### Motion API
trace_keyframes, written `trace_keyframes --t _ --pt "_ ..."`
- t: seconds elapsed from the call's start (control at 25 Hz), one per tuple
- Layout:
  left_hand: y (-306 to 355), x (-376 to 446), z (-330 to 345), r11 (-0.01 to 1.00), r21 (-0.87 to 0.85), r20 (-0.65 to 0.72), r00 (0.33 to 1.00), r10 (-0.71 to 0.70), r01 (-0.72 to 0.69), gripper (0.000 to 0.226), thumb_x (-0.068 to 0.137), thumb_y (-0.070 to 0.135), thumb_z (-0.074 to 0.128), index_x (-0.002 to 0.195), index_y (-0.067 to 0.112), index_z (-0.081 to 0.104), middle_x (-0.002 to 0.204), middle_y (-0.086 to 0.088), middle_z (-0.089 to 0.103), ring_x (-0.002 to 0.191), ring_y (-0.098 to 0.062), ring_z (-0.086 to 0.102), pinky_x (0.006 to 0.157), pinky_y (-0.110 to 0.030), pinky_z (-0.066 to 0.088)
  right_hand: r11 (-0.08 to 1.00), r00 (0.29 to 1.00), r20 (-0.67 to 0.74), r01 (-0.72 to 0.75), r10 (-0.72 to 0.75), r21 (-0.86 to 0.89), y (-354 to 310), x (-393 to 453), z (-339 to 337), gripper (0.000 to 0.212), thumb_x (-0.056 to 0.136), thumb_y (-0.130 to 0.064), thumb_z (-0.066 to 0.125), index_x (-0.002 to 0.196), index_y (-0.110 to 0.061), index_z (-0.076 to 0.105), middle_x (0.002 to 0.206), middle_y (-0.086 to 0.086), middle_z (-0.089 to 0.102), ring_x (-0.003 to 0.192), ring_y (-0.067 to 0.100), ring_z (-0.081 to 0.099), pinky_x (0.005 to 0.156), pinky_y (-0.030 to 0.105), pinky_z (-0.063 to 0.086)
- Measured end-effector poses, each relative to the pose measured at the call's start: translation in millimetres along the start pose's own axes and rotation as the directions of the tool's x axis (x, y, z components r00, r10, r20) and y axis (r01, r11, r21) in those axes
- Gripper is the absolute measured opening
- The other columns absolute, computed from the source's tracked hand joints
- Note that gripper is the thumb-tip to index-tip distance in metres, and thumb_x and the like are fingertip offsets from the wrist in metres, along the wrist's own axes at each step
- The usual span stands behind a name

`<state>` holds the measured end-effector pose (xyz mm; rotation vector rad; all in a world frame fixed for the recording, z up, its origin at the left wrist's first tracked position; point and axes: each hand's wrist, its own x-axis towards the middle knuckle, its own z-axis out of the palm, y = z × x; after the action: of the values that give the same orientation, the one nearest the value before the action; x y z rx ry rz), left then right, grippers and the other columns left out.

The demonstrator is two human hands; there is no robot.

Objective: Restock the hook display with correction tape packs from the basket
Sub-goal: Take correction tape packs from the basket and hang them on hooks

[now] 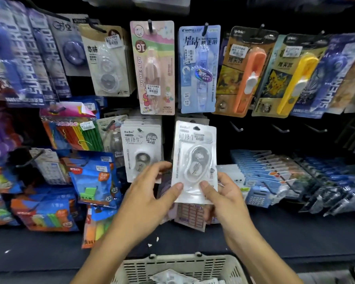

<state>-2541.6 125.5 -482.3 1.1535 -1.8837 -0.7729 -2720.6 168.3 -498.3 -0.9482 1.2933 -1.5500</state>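
A white correction tape pack [194, 158] is held upright in front of the hook display, its hang hole at the top. My left hand [152, 193] pinches its lower left corner with the thumb in front. My right hand [223, 193] grips its lower right edge, thumb on the front. Just to the left, several matching white packs [140, 148] hang on a hook. The cream basket [180, 267] sits at the bottom centre with more clear-wrapped packs [172, 278] inside.
Other correction tape packs fill the upper row: a pink one [155, 66], a blue one [199, 68], orange [244, 72] and yellow [283, 76] ones. Bare hooks [237, 128] stick out right of the held pack. Blue packets [94, 177] hang at left.
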Motion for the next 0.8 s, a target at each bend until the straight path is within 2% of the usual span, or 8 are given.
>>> trace_keyframes --t 0.08,0.2,0.36,0.44,0.52,0.64,0.72,0.8 --pt "-7 5 -13 0.971 0.237 -0.070 0.997 0.028 -0.010 0.053 0.091 0.044 0.064 0.141 0.041 0.046 0.145 0.020 0.045 0.136 -0.004 0.038 0.110 -0.029 0.034 0.997 0.997 -0.067 0.016 -0.021 -0.073 -1 6 -11 0.013 0.101 -0.012 0.058 0.111 -0.015 0.065 0.060 -0.001 0.064 0.036 0.009 0.043 0.036 0.020 0.035" --pt "-20 3 -15 0.956 0.294 -0.055 0.998 0.011 0.006 0.058 0.093 0.038 0.065 0.146 0.040 0.040 0.152 0.019 0.037 0.141 -0.007 0.031 0.112 -0.029 0.028 1.000 0.996 -0.084 -0.002 0.001 0.000 0 10 -16 0.015 0.099 -0.015 0.062 0.113 -0.018 0.066 0.058 -0.008 0.065 0.041 0.002 0.052 0.038 0.015 0.039" --pt "-27 -10 -1 0.951 0.308 -0.022 0.999 -0.024 0.030 0.052 0.091 0.042 0.065 0.140 0.038 0.048 0.144 0.017 0.047 0.134 -0.011 0.039 0.108 -0.032 0.033 0.901 0.955 -0.072 -0.245 0.289 0.359 27 20 -22 0.055 0.089 -0.006 0.072 0.132 -0.027 0.043 0.109 0.011 0.068 0.083 0.030 0.077 0.062 0.036 0.062" --pt "-48 -19 8 0.929 0.359 0.043 0.993 -0.113 0.090 0.042 0.090 0.040 0.066 0.131 0.032 0.058 0.134 0.007 0.060 0.125 -0.018 0.052 0.104 -0.036 0.043 0.921 0.909 -0.192 -0.332 0.370 0.203 76 15 -26 0.056 0.092 0.000 0.068 0.137 -0.021 0.042 0.110 0.007 0.065 0.097 0.028 0.072 0.080 0.037 0.059" --pt "-79 -32 22 0.895 0.419 0.219 0.940 -0.262 0.152 0.037 0.091 0.036 0.067 0.126 0.027 0.062 0.127 0.000 0.066 0.118 -0.023 0.059 0.100 -0.039 0.048 0.878 0.915 -0.204 -0.395 0.348 -0.270 144 -8 -32 0.045 0.092 0.000 0.066 0.134 -0.008 0.051 0.101 0.004 0.066 0.093 0.023 0.065 0.083 0.031 0.054" --pt "-134 -67 35 0.824 0.523 0.427 0.770 -0.473 0.217 0.038 0.091 0.035 0.067 0.126 0.023 0.062 0.129 -0.004 0.065 0.119 -0.026 0.059 0.101 -0.038 0.048 0.386 0.845 0.177 -0.038 0.505 -0.922 241 -55 -39 0.046 0.094 -0.008 0.059 0.138 -0.015 0.050 0.117 0.012 0.068 0.104 0.031 0.065 0.088 0.036 0.055" --pt "-173 -93 27 0.740 0.627 0.338 0.770 -0.541 0.245 0.041 0.091 0.031 0.066 0.130 0.022 0.060 0.135 -0.007 0.060 0.125 -0.030 0.053 0.104 -0.043 0.045 0.098 0.697 0.375 0.403 0.612 -0.910 293 -86 -43 0.074 0.091 -0.004 0.055 0.155 -0.024 0.026 0.151 0.014 0.047 0.131 0.034 0.051 0.106 0.046 0.046" --pt "-210 -119 11 0.612 0.727 0.206 0.752 -0.627 0.311 0.050 0.091 0.027 0.064 0.140 0.021 0.052 0.141 -0.010 0.051 0.129 -0.034 0.046 0.107 -0.047 0.043 0.082 0.591 0.475 0.569 0.652 -0.819 327 -114 -40 0.099 0.088 0.004 0.054 0.161 -0.029 -0.003 0.170 0.008 0.003 0.155 0.035 0.010 0.124 0.053 0.016"
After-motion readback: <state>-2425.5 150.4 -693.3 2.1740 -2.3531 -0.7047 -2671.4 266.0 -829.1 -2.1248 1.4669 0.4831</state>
